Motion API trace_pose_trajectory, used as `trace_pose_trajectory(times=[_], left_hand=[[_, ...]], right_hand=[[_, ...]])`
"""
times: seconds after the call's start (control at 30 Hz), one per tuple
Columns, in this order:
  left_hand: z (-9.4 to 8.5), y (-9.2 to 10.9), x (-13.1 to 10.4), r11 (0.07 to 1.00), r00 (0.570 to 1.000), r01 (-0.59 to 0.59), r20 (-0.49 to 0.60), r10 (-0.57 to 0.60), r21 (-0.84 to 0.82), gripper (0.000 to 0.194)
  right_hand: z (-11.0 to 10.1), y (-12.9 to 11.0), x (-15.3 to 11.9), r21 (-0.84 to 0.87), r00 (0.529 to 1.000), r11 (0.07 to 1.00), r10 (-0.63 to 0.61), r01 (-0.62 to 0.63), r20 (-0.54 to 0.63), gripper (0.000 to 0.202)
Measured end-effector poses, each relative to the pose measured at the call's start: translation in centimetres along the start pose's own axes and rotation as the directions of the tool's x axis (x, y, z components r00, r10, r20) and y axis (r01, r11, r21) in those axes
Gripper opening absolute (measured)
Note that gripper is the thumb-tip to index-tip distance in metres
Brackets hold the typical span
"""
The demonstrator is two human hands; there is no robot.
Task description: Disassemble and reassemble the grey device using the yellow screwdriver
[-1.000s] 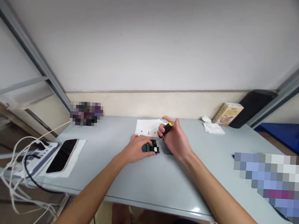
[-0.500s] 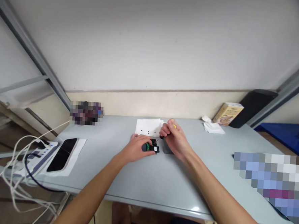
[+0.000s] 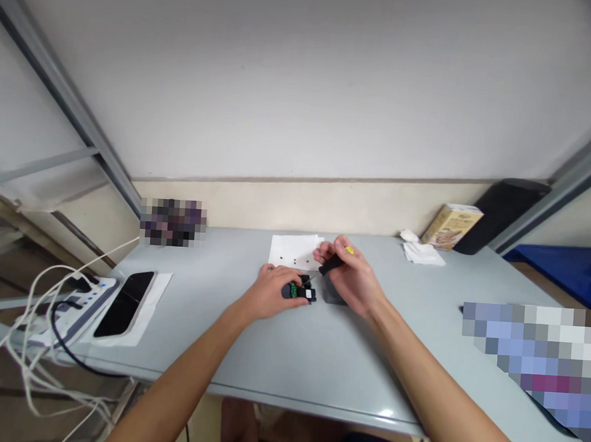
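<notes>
My left hand is closed around a small black device with a green circuit board, its inside facing up on the table. A screwdriver with a black and yellow handle is in my right hand. Its thin shaft slants down to the left, the tip at the device; whether it sits on a screw is too small to tell. Under my right hand lies a dark grey flat piece, partly covered. Behind the device, several tiny dark bits rest on a white paper sheet.
On the left, a phone lies on paper beside a power strip with tangled white cables. A yellow box, crumpled tissues and a black cylinder-like object stand at the back right. The wall closes off the table's rear.
The fingers of my right hand have loosened and spread a little around the screwdriver handle, showing more of it. My left hand and the device stay in place.
</notes>
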State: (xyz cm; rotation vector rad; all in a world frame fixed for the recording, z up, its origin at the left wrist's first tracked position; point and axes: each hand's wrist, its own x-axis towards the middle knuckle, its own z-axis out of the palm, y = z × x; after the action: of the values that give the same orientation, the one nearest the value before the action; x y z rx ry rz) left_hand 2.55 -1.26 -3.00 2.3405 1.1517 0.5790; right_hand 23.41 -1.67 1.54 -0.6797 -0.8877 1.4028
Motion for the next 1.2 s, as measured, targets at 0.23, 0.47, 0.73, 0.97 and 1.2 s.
trace_pose_trajectory(times=[0.23,0.47,0.73,0.97,1.2], left_hand=[[-0.2,0.4,0.1,1.000,1.000,0.024,0.006,-0.024,-0.004,0.027],[0.0,0.0,0.0,1.000,1.000,0.002,-0.001,-0.002,0.007,0.028],[0.0,0.0,0.0,1.000,1.000,0.002,0.003,-0.002,-0.013,0.028],[0.2,-0.3,0.0,1.000,1.000,-0.008,-0.005,0.008,-0.028,0.031],[0.1,-0.3,0.0,0.999,1.000,-0.017,0.001,0.017,-0.027,0.030]], right_hand=[[0.1,-0.2,0.1,0.026,1.000,1.000,-0.003,0.002,0.015,0.038],[-0.4,0.3,0.2,-0.001,0.998,0.999,-0.042,0.042,-0.042,0.029],[-0.1,1.0,0.2,-0.040,0.998,0.998,-0.048,0.047,-0.029,0.050],[0.0,0.6,0.2,0.034,0.998,0.998,-0.062,0.061,0.009,0.035],[-0.1,1.1,0.0,-0.151,0.996,0.985,-0.086,0.083,-0.011,0.038]])
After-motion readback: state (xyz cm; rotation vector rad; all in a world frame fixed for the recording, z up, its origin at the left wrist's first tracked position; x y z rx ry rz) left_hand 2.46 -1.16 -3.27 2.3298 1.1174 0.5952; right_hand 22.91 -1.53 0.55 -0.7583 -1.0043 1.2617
